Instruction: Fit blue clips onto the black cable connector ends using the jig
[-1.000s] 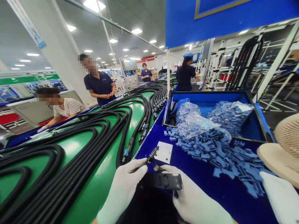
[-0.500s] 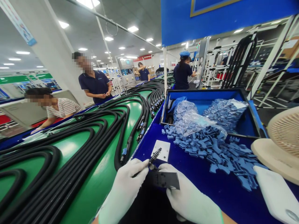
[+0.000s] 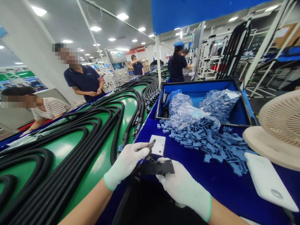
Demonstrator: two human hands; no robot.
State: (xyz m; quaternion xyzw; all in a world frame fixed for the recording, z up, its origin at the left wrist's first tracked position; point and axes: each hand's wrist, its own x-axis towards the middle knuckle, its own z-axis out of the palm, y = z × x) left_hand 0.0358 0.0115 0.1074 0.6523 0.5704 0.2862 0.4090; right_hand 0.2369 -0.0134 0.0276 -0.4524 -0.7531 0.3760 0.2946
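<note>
Left hand [image 3: 127, 158] and right hand [image 3: 184, 181] have moved nearer the white block [image 3: 161, 141].
Left fingers [image 3: 142, 146] pinch the ribbed part [image 3: 152, 144]; right fingers [image 3: 162, 180] grip the black plate [image 3: 164, 167] just below; a slack gloved pinch could drop either.

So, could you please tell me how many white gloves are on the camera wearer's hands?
2 white gloves: one on the left hand, pinching a small ribbed black part; one on the right hand, holding a flat black piece. Both are in view.
</note>
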